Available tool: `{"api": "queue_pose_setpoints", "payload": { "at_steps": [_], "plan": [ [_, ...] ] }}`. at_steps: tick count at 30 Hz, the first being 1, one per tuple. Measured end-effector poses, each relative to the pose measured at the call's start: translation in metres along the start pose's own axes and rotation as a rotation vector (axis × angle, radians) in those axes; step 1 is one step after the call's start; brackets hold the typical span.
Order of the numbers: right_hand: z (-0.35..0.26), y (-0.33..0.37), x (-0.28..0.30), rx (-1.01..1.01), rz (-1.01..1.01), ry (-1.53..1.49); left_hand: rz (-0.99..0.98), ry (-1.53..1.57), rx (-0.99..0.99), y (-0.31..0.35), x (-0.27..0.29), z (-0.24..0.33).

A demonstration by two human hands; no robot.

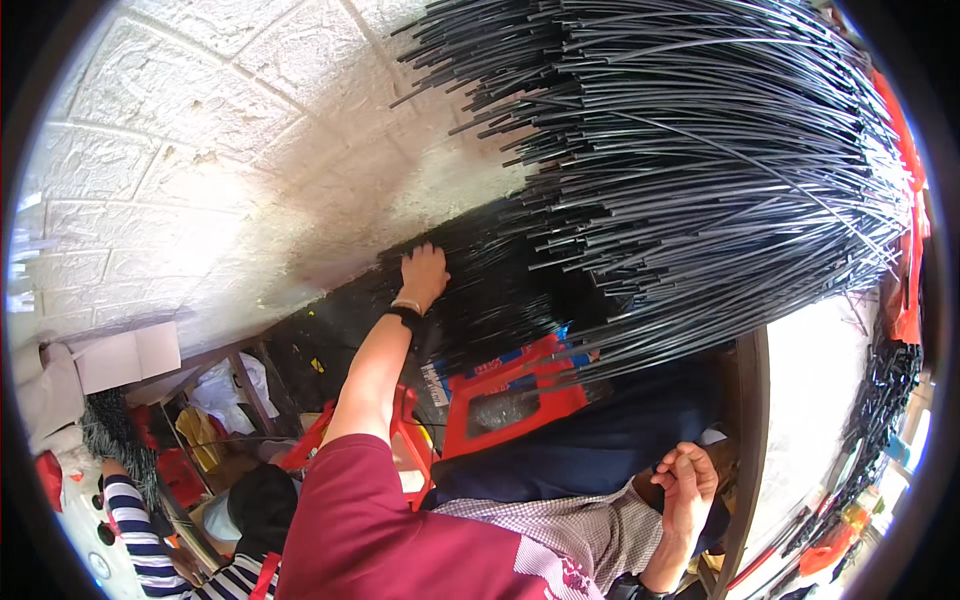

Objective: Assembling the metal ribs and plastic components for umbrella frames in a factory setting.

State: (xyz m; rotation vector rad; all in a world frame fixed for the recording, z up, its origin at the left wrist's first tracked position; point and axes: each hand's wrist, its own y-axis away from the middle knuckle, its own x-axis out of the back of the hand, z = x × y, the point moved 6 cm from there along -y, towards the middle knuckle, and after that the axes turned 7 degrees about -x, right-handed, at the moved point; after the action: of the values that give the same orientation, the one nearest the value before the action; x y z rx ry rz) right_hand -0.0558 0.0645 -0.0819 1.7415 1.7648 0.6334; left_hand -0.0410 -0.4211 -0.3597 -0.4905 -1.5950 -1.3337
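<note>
My left hand (425, 275) reaches forward to a dark heap of thin black strands (490, 265) lying beside the wall. Its fingers are curled down at the edge of the heap, and whatever is under the fingertips is hidden. A dark band circles that wrist. Over my lap, my right hand (690, 485) is raised with thumb and fingers pressed together; anything in the pinch is too small to name. Above and to the right spreads a large bundle of long, thin black rods (700, 170), their cut ends pointing left.
A pale brick-patterned wall (180, 90) rises on the left. Red plastic stools (510, 400) stand below the rods. A wooden edge (750, 430) runs along the right. At lower left sits another person in a striped sleeve (135, 530), near dark strands (115, 425) and a white bag (232, 390).
</note>
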Motion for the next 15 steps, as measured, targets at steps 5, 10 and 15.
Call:
{"api": "queue_pose_setpoints", "payload": {
  "at_steps": [5,10,15],
  "plan": [
    [-0.009,0.004,0.013,0.013,0.015,0.07,-0.174,0.24,-0.08,0.079,-0.04,0.021],
    [-0.035,0.016,0.031,0.101,0.036,0.169,-0.157,0.421,-0.199,0.142,-0.042,0.051],
    [-0.048,0.041,0.062,0.103,0.066,0.191,0.01,0.646,-0.474,0.218,0.069,0.135]
  ]
}}
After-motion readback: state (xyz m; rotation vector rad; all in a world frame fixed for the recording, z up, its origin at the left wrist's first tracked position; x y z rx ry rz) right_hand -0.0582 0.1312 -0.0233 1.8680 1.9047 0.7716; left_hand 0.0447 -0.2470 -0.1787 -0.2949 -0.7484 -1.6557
